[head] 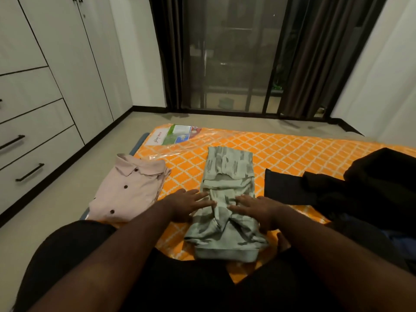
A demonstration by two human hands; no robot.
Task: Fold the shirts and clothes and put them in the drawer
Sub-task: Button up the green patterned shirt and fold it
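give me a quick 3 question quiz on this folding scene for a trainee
1. True or false: the pink shirt lies to the right of the green garment.
2. Which garment do both hands press? A) pink shirt B) green garment C) black clothes
3. Fill in: the garments lie on an ____ mattress.

Key:
1. False. It lies to the left.
2. B. The left hand and right hand lie flat on it, fingers straight.
3. Orange.
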